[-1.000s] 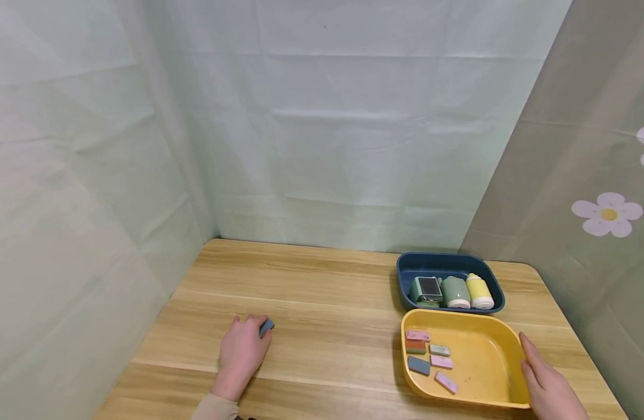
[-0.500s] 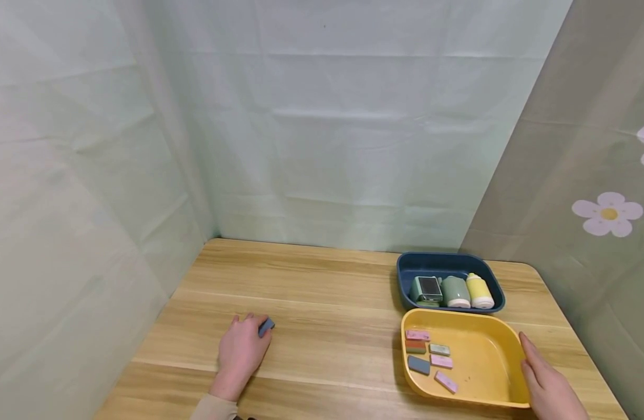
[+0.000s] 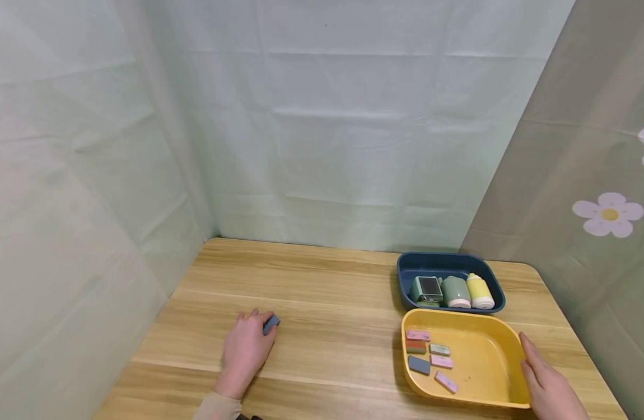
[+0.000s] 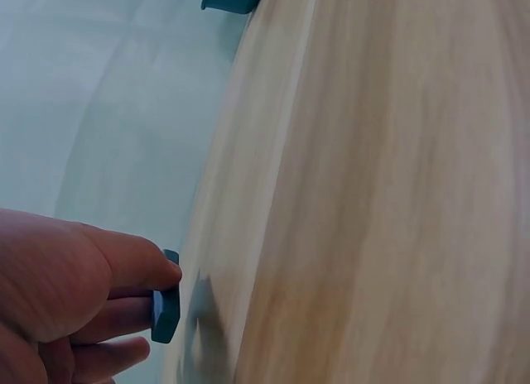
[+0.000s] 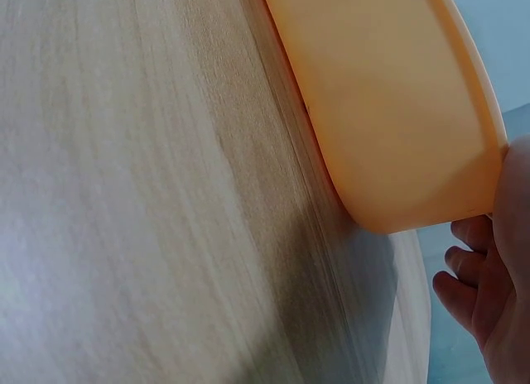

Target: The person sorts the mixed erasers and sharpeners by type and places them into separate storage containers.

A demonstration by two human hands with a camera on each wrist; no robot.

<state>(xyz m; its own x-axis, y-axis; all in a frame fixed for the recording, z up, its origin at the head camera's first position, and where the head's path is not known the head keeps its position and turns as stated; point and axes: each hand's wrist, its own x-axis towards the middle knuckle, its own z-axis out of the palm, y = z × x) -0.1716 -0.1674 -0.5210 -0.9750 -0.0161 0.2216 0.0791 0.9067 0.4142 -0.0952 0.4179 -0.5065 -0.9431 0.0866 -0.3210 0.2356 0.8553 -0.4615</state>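
Note:
In the head view my left hand point(image 3: 247, 343) is at the left middle of the wooden table, with a small dark blue eraser point(image 3: 271, 324) pinched between thumb and fingers. The left wrist view shows that eraser point(image 4: 166, 305), flat with slanted ends, close over the wood beside its shadow. At the right, my right hand point(image 3: 553, 385) touches the right end wall of a yellow tray point(image 3: 490, 364), thumb and index finger extended along it. On the tray's left side lie pink erasers point(image 3: 441, 361), a red and green eraser point(image 3: 416, 347), a pale one point(image 3: 440, 349) and another dark blue one point(image 3: 419, 365).
Behind the yellow tray, against it, stands a dark blue tray point(image 3: 443, 265). It holds a mint-coloured box with a dark screen point(image 3: 428, 289), a grey-green container point(image 3: 455, 291) and a yellow bottle point(image 3: 480, 290). Pale curtains point(image 3: 327, 146) enclose the table point(image 3: 327, 326).
My left hand has moved slightly up and to the right in the head view, with the blue eraser in its fingers. The right hand and both trays have stayed in place.

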